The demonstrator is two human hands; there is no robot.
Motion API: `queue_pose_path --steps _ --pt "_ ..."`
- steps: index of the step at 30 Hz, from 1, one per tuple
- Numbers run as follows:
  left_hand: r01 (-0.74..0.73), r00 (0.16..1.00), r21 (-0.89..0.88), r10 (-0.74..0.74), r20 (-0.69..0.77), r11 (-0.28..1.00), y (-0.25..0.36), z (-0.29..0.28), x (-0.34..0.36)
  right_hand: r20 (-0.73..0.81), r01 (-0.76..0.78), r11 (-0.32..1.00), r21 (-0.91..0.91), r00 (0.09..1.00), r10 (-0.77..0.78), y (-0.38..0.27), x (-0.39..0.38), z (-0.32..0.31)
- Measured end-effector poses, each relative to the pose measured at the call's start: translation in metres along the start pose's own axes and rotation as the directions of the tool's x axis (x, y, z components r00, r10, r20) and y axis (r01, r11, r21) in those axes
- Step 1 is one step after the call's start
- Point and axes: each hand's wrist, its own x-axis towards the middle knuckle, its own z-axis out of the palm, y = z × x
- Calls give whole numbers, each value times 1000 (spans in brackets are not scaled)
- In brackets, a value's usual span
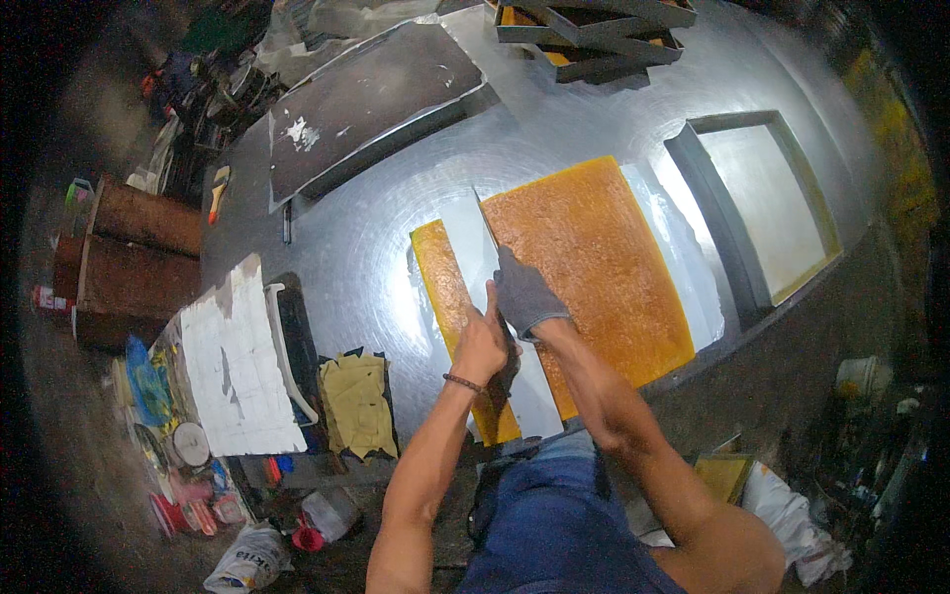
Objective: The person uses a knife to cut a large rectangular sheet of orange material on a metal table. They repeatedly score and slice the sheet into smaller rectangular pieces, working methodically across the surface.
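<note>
A large flat slab, orange-brown on top with yellow edges, lies on the metal table. To its left is a narrow strip of the same material, with a gap of pale sheet between them. My right hand, in a dark grey glove, closes round a knife. The thin blade points away from me along the slab's left edge. Beside it my bare left hand rests on the strip, index finger stretched out close to the glove. Its other fingers are partly hidden in dark shadow.
Rectangular metal frames stand at the right and are stacked at the back. A dark board lies far left, near a brush. White sheeting and a tan cloth lie at near left. Wooden boxes stand beyond the left edge.
</note>
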Motion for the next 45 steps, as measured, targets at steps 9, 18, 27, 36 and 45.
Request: queue_pose_path --steps 9,18,27,36,45 --pt "-5 1000 19 5 15 1000 -8 5 4 45 -171 981 93 985 168 -8 -16 -6" --pt "-10 1000 92 10 4 996 -9 4 7 69 -142 990 25 988 140 2 -28 -4" --pt "29 999 131 -34 36 991 -8 5 9 -27 -89 994 64 995 91 14 -46 12" --pt "31 998 167 -38 42 986 -8 2 12 17 -139 987 80 990 138 11 -70 7" --pt "46 995 203 -64 81 978 -10 -1 16 32 -145 985 94 989 143 15 -89 11"
